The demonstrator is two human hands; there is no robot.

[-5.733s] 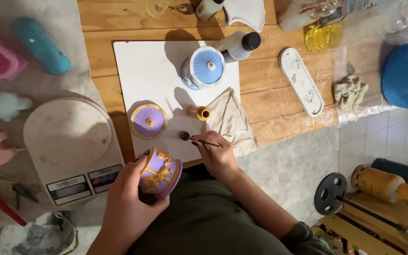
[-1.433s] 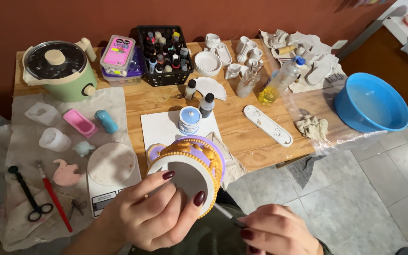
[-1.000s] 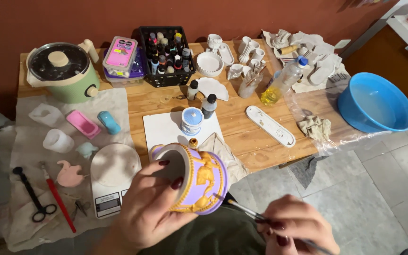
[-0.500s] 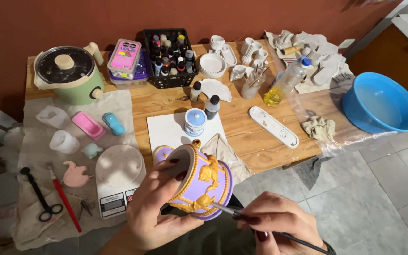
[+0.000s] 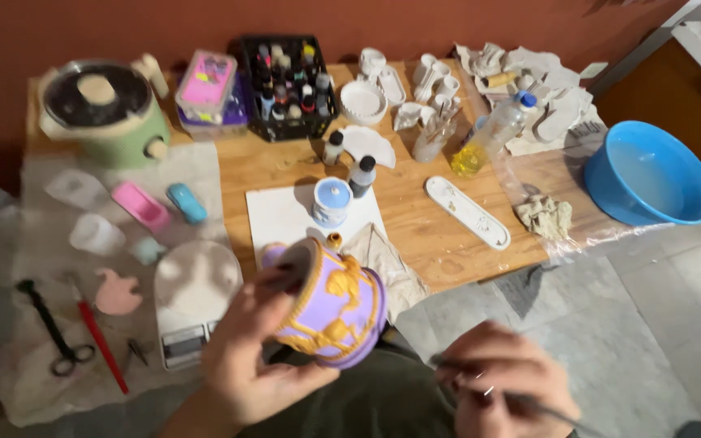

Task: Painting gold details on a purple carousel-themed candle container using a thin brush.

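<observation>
While the left hand [image 5: 261, 357] is curled around a purple pot [image 5: 330, 312] with gold relief, its fingers [image 5: 273, 280] are wrapped over the pot's rim and its thumb is pressed under the base, so that the pot is held tilted above the near edge of the counter [image 5: 415, 203]. A thin brush [image 5: 521, 397] is pinched in the closed fingers of the right hand [image 5: 505, 381], just right of the pot and apart from it; the view is blurred there. Behind the pot, a white board [image 5: 285, 215] is laid on the counter, and a small blue-lidded jar [image 5: 332, 201] is stood on it. A grey cloth [image 5: 387, 259] is spread at the board's right. A kitchen scale [image 5: 192, 296] is seen to the left, a crate of paint bottles [image 5: 285, 85] at the far side, and a blue basin [image 5: 651, 174] at the far right.
</observation>
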